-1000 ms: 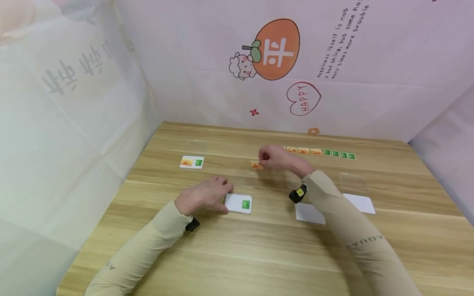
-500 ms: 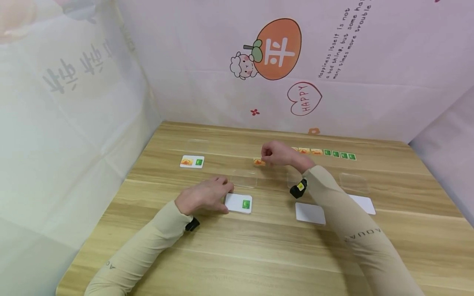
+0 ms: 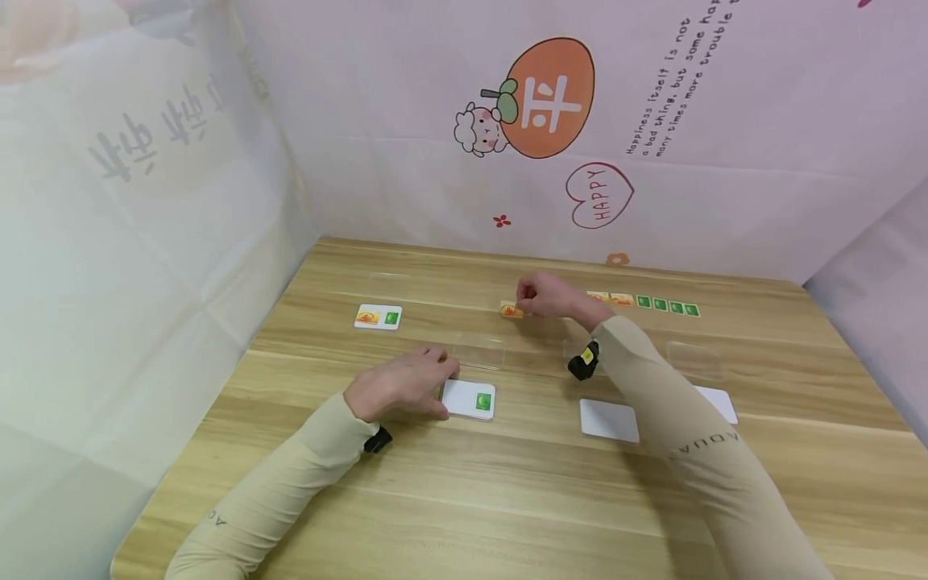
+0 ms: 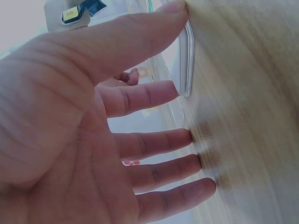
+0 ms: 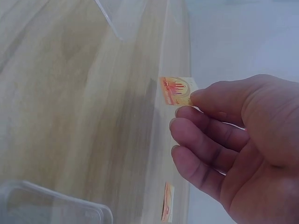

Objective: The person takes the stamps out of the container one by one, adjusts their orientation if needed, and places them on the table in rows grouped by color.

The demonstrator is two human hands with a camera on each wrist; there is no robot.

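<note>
My right hand (image 3: 547, 296) pinches an orange-and-yellow stamp (image 3: 511, 309) by its edge between thumb and index finger, over the far part of the table. In the right wrist view the stamp (image 5: 175, 90) shows a red print, and the other fingers are curled. My left hand (image 3: 409, 381) rests with spread, fairly straight fingers at the left end of a small stack of white cards (image 3: 458, 396). A green stamp (image 3: 483, 401) lies at the right of its top card. The left wrist view shows thumb and index fingertips right at the stack's edge (image 4: 186, 58).
Orange stamps (image 3: 621, 299) and several green stamps (image 3: 660, 304) lie in a row at the back. A white card (image 3: 378, 316) at left bears both kinds. Plain white cards (image 3: 609, 420) lie at right. Clear plastic pieces (image 3: 478, 351) lie behind the cards.
My right hand has moved slightly away and to the right with the orange stamp, toward the back of the table. My left hand has stayed at the card stack.
</note>
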